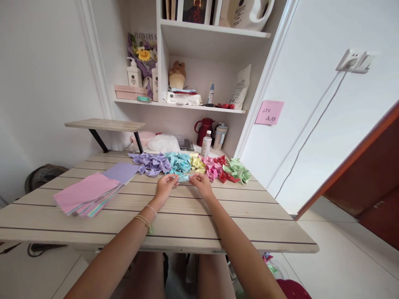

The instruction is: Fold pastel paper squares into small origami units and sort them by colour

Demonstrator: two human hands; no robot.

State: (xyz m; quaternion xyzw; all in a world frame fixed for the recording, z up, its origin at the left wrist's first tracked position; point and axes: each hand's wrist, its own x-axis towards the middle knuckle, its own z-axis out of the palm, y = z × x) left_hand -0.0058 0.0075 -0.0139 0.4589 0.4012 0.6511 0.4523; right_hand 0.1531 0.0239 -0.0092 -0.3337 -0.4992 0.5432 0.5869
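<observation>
Between my two hands is a small light-blue folded paper boat (183, 178), pinched at its two ends. My left hand (166, 185) grips its left end, fingers closed. At the other end, my right hand (201, 184) holds it between thumb and fingers. Just behind lies a heap of blue folded papers (178, 162). Purple folded papers (153, 164) are piled to its left. To the right are yellow (197, 162), pink (213, 167), red (229, 177) and green folded papers (238, 169).
A fanned stack of coloured paper sheets (87, 191) lies on the left of the slatted table (187, 224), beside a purple sheet (121, 172). A small raised shelf (104, 124) stands at the back left. Behind the piles are a bottle (206, 144) and a red jug (204, 131).
</observation>
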